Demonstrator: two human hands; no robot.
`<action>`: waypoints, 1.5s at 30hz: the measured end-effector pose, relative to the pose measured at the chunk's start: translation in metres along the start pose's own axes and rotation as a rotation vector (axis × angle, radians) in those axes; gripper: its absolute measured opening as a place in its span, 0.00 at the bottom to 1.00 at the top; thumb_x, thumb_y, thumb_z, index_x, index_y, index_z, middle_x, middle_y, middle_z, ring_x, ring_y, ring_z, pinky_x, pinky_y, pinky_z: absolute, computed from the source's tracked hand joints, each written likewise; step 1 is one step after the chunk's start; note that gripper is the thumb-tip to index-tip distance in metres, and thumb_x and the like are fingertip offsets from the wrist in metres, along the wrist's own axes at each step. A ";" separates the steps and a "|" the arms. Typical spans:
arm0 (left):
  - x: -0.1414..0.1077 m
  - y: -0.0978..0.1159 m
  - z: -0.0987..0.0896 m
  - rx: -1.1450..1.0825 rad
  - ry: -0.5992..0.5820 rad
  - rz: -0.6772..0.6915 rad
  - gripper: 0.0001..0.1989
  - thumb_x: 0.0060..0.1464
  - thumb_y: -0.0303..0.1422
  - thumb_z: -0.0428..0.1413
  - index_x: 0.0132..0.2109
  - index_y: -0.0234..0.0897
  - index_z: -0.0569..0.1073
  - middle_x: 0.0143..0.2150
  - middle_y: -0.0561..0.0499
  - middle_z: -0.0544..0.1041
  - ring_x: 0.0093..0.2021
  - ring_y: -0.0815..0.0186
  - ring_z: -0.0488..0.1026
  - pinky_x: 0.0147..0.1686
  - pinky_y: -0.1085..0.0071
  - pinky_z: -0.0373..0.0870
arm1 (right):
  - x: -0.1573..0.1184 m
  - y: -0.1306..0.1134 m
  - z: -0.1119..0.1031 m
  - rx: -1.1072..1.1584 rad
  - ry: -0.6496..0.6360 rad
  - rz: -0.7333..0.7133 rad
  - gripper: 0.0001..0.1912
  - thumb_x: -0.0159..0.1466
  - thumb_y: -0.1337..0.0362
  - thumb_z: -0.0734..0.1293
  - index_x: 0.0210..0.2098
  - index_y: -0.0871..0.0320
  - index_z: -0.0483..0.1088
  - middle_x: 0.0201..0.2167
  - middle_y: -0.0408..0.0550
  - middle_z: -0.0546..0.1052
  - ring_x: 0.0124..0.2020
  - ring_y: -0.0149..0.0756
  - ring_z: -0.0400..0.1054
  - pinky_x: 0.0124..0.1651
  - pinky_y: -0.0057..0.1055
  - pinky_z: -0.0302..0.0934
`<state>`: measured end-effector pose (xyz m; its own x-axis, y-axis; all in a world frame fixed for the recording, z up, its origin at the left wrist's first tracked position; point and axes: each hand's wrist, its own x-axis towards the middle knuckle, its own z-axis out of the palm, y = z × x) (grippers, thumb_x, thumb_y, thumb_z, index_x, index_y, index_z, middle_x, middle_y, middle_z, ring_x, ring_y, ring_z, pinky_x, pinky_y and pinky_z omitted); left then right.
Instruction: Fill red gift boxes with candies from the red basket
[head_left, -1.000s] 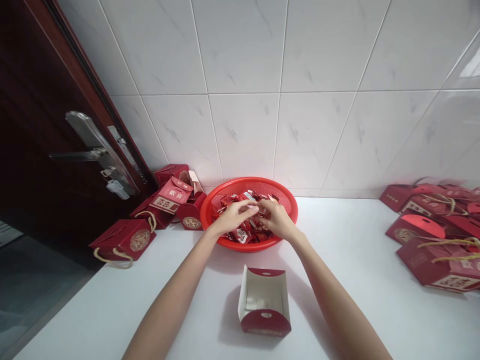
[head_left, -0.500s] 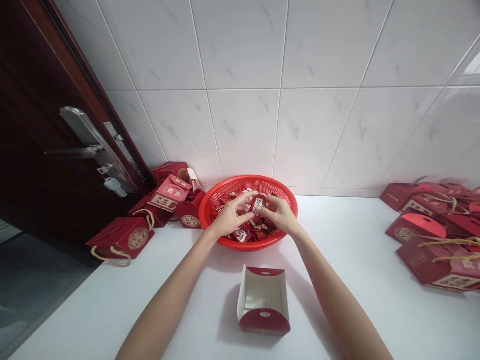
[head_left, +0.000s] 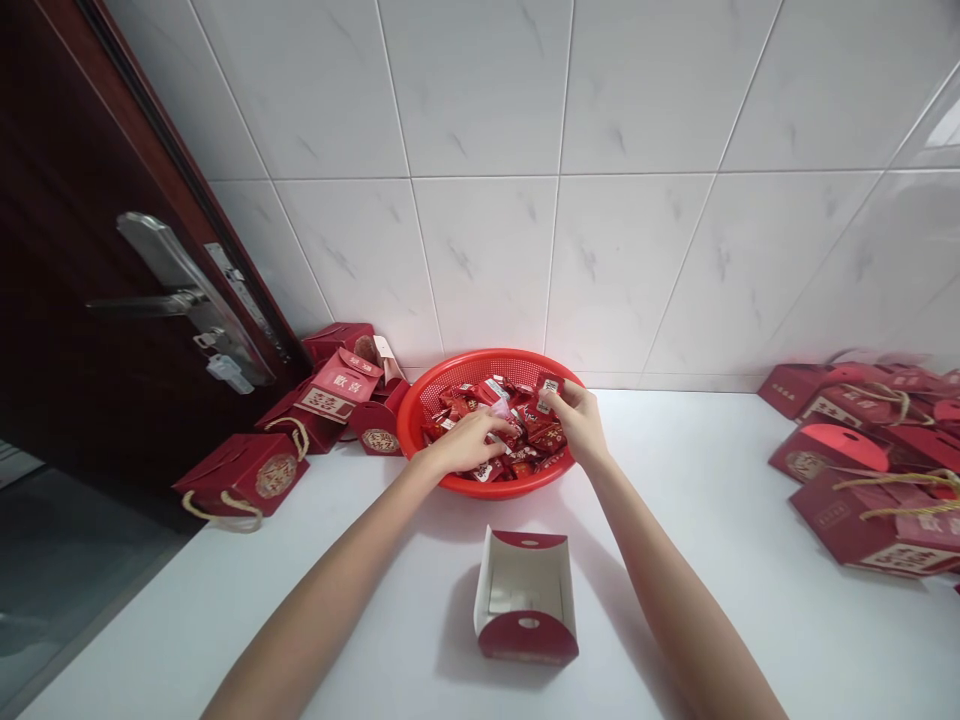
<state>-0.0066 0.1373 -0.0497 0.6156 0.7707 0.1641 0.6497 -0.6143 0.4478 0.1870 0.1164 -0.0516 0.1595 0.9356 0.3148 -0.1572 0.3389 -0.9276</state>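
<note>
A red plastic basket [head_left: 414, 430] full of wrapped candies [head_left: 536, 425] stands against the wall, most wrappers red with printed characters. Over its right rim, my right hand [head_left: 581, 420] pinches a small red candy packet [head_left: 550, 385] between thumb and fingers. My left hand [head_left: 472, 440] is down among the candies on the near side, fingers apart, their tips by a pale pink wrapper [head_left: 501, 409]. Between my forearms an open dark-red box [head_left: 526, 636] with a white inside sits on the white table [head_left: 405, 630], its handle flaps standing up.
Several closed red gift boxes with rope handles [head_left: 240, 480] are piled at the left, beside the dark door [head_left: 60, 250] with its metal handle. More red boxes [head_left: 874, 520] crowd the right side. A tiled wall [head_left: 487, 270] rises behind the basket.
My hands have moved apart. My right hand has carried the red packet rightward to the basket's rim, while my left hand has come off it and lowered onto the candies.
</note>
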 end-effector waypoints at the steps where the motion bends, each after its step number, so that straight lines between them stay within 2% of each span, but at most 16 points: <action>1: 0.001 0.000 0.000 -0.011 0.030 -0.015 0.11 0.53 0.28 0.60 0.43 0.42 0.83 0.42 0.46 0.80 0.48 0.54 0.77 0.52 0.61 0.71 | 0.000 0.000 0.000 0.002 -0.004 0.001 0.13 0.54 0.53 0.72 0.27 0.56 0.70 0.26 0.43 0.75 0.32 0.38 0.69 0.39 0.35 0.65; 5: 0.003 0.000 -0.001 -0.070 0.205 -0.105 0.08 0.52 0.27 0.60 0.38 0.39 0.83 0.39 0.47 0.79 0.40 0.59 0.78 0.46 0.63 0.74 | 0.000 0.000 0.000 0.018 0.089 -0.015 0.15 0.56 0.49 0.70 0.29 0.55 0.70 0.26 0.43 0.75 0.32 0.38 0.70 0.38 0.36 0.68; 8: 0.002 0.001 -0.003 -0.097 0.321 -0.112 0.08 0.52 0.25 0.60 0.38 0.40 0.82 0.39 0.48 0.79 0.40 0.60 0.77 0.45 0.64 0.74 | 0.001 0.001 -0.001 0.054 0.172 0.004 0.17 0.57 0.47 0.68 0.33 0.55 0.70 0.28 0.44 0.77 0.31 0.39 0.72 0.36 0.37 0.69; 12: -0.002 0.001 -0.008 -0.088 0.543 -0.126 0.10 0.54 0.24 0.57 0.38 0.40 0.81 0.39 0.50 0.78 0.42 0.61 0.77 0.49 0.64 0.73 | 0.001 0.002 -0.001 0.066 0.160 0.026 0.18 0.58 0.47 0.67 0.37 0.54 0.69 0.29 0.44 0.78 0.27 0.37 0.71 0.34 0.36 0.68; 15: -0.003 -0.002 -0.010 -0.019 0.678 -0.217 0.12 0.55 0.23 0.55 0.38 0.41 0.81 0.40 0.49 0.77 0.44 0.60 0.77 0.51 0.63 0.73 | 0.001 0.002 0.000 0.037 0.149 0.000 0.15 0.59 0.49 0.66 0.36 0.54 0.68 0.28 0.43 0.77 0.26 0.36 0.70 0.33 0.36 0.67; 18: -0.003 -0.003 -0.008 0.080 0.580 -0.311 0.15 0.54 0.20 0.53 0.40 0.41 0.81 0.42 0.47 0.77 0.47 0.58 0.76 0.54 0.61 0.72 | 0.002 0.004 0.000 0.008 0.147 -0.010 0.12 0.57 0.53 0.67 0.31 0.54 0.65 0.26 0.42 0.76 0.26 0.36 0.68 0.34 0.35 0.66; 21: -0.003 -0.002 -0.002 0.230 0.428 -0.379 0.18 0.53 0.20 0.53 0.46 0.40 0.80 0.51 0.42 0.75 0.54 0.51 0.73 0.56 0.54 0.71 | 0.003 0.007 -0.001 -0.015 0.155 -0.005 0.10 0.54 0.57 0.69 0.30 0.54 0.65 0.25 0.40 0.74 0.27 0.36 0.68 0.35 0.35 0.65; 24: -0.004 -0.001 0.002 0.331 0.373 -0.379 0.20 0.53 0.22 0.55 0.52 0.40 0.78 0.62 0.38 0.70 0.61 0.43 0.66 0.56 0.46 0.69 | 0.003 0.009 -0.002 -0.028 0.162 0.006 0.10 0.53 0.59 0.70 0.30 0.54 0.65 0.24 0.39 0.72 0.28 0.37 0.68 0.36 0.35 0.64; 26: -0.005 -0.002 0.002 0.358 0.352 -0.344 0.18 0.54 0.23 0.54 0.49 0.39 0.79 0.63 0.37 0.69 0.62 0.41 0.65 0.57 0.43 0.67 | 0.002 0.008 -0.002 -0.022 0.166 0.006 0.11 0.52 0.59 0.71 0.31 0.54 0.66 0.24 0.39 0.71 0.28 0.37 0.68 0.36 0.35 0.64; 30: 0.002 -0.006 -0.004 0.435 0.293 -0.297 0.12 0.52 0.24 0.53 0.39 0.37 0.81 0.51 0.35 0.77 0.55 0.40 0.70 0.55 0.39 0.64 | 0.001 0.005 -0.001 -0.032 0.147 -0.002 0.10 0.52 0.59 0.70 0.31 0.53 0.66 0.24 0.39 0.72 0.28 0.37 0.68 0.36 0.35 0.64; 32: 0.011 -0.005 -0.009 0.487 0.235 -0.291 0.11 0.52 0.25 0.54 0.38 0.36 0.80 0.45 0.34 0.79 0.53 0.40 0.70 0.54 0.39 0.64 | 0.001 0.005 -0.002 -0.051 0.147 -0.008 0.10 0.53 0.59 0.70 0.31 0.53 0.66 0.23 0.39 0.72 0.28 0.38 0.68 0.36 0.35 0.64; 34: 0.022 -0.002 -0.013 0.510 0.166 -0.262 0.12 0.51 0.23 0.55 0.39 0.36 0.80 0.46 0.36 0.78 0.53 0.43 0.71 0.54 0.45 0.65 | 0.001 0.006 -0.002 -0.064 0.151 -0.011 0.10 0.53 0.59 0.70 0.31 0.53 0.66 0.23 0.38 0.72 0.28 0.37 0.67 0.35 0.35 0.63; 37: 0.037 0.004 -0.018 0.468 0.046 -0.169 0.14 0.45 0.21 0.58 0.38 0.39 0.80 0.52 0.40 0.77 0.55 0.47 0.71 0.55 0.53 0.66 | 0.001 0.007 -0.002 -0.069 0.151 -0.007 0.11 0.52 0.58 0.71 0.30 0.53 0.65 0.23 0.38 0.71 0.27 0.37 0.67 0.35 0.34 0.62; 40: 0.045 0.006 -0.021 0.422 -0.042 -0.141 0.09 0.42 0.20 0.60 0.29 0.38 0.78 0.45 0.42 0.80 0.51 0.47 0.74 0.53 0.54 0.67 | 0.001 0.006 -0.001 -0.057 0.138 -0.010 0.11 0.52 0.58 0.70 0.30 0.54 0.65 0.23 0.37 0.70 0.27 0.36 0.66 0.34 0.33 0.61; 43: 0.043 0.004 -0.024 0.389 -0.047 -0.155 0.06 0.46 0.24 0.61 0.26 0.39 0.77 0.33 0.47 0.81 0.43 0.51 0.78 0.49 0.58 0.69 | 0.001 0.005 0.000 -0.042 0.119 -0.009 0.12 0.52 0.58 0.70 0.30 0.53 0.65 0.22 0.36 0.69 0.25 0.36 0.67 0.32 0.33 0.62; 45: 0.037 0.001 -0.026 0.324 0.007 -0.138 0.03 0.50 0.28 0.61 0.31 0.41 0.79 0.34 0.49 0.82 0.42 0.54 0.79 0.47 0.61 0.71 | 0.001 0.004 0.000 -0.037 0.121 -0.007 0.12 0.51 0.59 0.71 0.30 0.53 0.64 0.21 0.36 0.70 0.25 0.36 0.67 0.32 0.33 0.62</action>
<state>0.0058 0.1697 -0.0200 0.5102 0.8505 0.1277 0.8347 -0.5255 0.1645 0.1863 0.1183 -0.0548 0.2771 0.9138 0.2970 -0.1203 0.3397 -0.9328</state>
